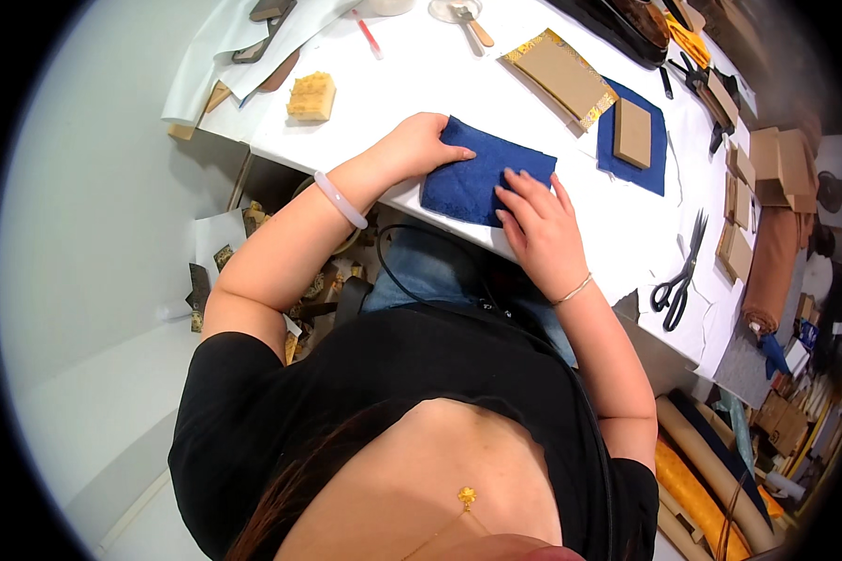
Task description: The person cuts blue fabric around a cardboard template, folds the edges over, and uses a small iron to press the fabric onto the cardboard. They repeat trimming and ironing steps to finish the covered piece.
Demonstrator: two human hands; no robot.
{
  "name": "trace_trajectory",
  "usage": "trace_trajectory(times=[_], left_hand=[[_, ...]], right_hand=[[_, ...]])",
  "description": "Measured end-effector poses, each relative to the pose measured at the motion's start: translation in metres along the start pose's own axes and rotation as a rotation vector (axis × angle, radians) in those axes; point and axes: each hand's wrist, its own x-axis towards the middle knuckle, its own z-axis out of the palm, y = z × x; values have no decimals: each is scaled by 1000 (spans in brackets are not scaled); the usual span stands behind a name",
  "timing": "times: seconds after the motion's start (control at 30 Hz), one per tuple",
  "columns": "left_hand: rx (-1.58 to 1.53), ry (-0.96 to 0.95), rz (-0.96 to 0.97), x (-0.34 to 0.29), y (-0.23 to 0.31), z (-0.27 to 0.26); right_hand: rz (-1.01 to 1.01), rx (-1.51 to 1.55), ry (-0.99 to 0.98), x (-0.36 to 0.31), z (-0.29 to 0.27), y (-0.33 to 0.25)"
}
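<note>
A dark blue, cloth-like rectangular piece [482, 178] lies at the near edge of the white table, its lower edge close to the tabletop's rim. My left hand [426, 145] grips its left end, with the thumb on top and the other fingers mostly hidden. My right hand [543, 224] rests on the right part of the piece, fingers outstretched and somewhat apart. Whether a board lies under the blue surface cannot be seen. To the right, a tan board [632, 133] lies on another blue cloth [658, 154]. Behind them is a tan panel with a gold patterned border [563, 79].
Black scissors [680, 285] lie at the right of the white table [346, 140]. A yellow sponge-like block [311, 96] sits at left, near a red pen-like stick [369, 37]. A wooden-handled brush or spatula [477, 30] lies farther back. Several tan boards [734, 252] line the right side.
</note>
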Motion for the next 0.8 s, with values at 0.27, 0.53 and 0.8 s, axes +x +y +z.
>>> trace_trajectory(times=[0.27,0.53,0.8], left_hand=[[550,522,265,-42,22,-10],[581,323,595,-75,19,44],[614,317,568,-74,16,47]], right_hand=[[33,-8,-58,-5,2,2],[-8,-48,-147,11,-9,6],[57,232,-366,119,-56,82]])
